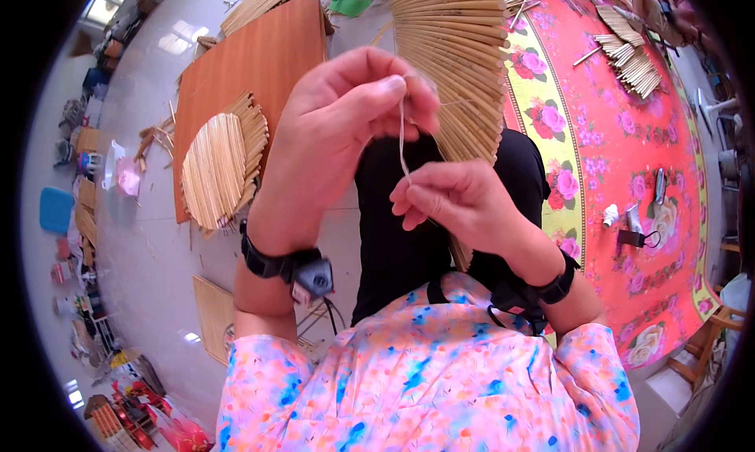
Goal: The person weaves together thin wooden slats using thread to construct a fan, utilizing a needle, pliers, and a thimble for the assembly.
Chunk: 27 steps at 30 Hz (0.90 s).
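Your left hand (338, 114) and right hand (460, 204) are curled, each pinching white string (402, 134); a stick mat (212, 165) overhangs the board's (259, 63) near edge.

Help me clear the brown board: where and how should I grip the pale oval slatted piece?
Take the pale oval piece by its left rim, the grip coming from the person's left, likely pinching over and under. That rim lies uncovered near the left edge of the brown board, whereas darker slats crowd its right side. Its underside is hidden.
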Motion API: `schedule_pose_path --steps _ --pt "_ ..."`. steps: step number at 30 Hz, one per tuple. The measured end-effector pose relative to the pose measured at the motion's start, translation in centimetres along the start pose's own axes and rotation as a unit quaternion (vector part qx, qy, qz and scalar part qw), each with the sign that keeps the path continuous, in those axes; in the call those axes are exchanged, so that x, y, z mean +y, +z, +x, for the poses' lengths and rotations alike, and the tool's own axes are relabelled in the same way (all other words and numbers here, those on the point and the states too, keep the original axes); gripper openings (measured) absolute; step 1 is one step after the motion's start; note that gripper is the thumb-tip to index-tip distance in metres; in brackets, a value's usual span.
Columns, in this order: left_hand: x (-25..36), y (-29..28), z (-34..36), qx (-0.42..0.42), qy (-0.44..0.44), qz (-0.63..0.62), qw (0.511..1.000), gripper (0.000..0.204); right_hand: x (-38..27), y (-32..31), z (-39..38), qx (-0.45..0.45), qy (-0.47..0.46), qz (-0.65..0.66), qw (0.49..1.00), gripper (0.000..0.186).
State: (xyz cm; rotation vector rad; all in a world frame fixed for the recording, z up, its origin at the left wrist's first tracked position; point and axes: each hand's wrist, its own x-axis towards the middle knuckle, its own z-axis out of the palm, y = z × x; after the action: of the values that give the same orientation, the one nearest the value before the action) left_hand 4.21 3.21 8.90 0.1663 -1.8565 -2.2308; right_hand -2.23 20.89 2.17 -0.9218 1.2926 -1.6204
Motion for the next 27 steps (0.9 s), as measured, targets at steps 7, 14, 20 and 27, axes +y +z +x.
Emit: schedule_pose_path --steps 7,14,20,27 --pt "-4.2 -2.5 -2.4 0.101 0.450 0.551 0.695 0.035 0.6 -2.7 -0.7 -0.043 0.106 0.302 0.946 0.025" --pt "-8.0 0.3 -5.8 -0.025 0.603 0.525 0.600 0.024 0.6 -2.4 -0.6 -0.082 0.153 0.432 0.885 0.024" --pt "-7.6 0.4 -4.8 -0.078 0.622 0.524 0.577 0.024 0.4 -2.9 -0.4 -0.120 0.169 0.470 0.858 0.024" --pt "-7.0 0.9 -3.3 -0.099 0.661 0.468 0.578 0.027 -0.4 -2.8 -0.2 -0.150 0.194 0.466 0.850 0.021"
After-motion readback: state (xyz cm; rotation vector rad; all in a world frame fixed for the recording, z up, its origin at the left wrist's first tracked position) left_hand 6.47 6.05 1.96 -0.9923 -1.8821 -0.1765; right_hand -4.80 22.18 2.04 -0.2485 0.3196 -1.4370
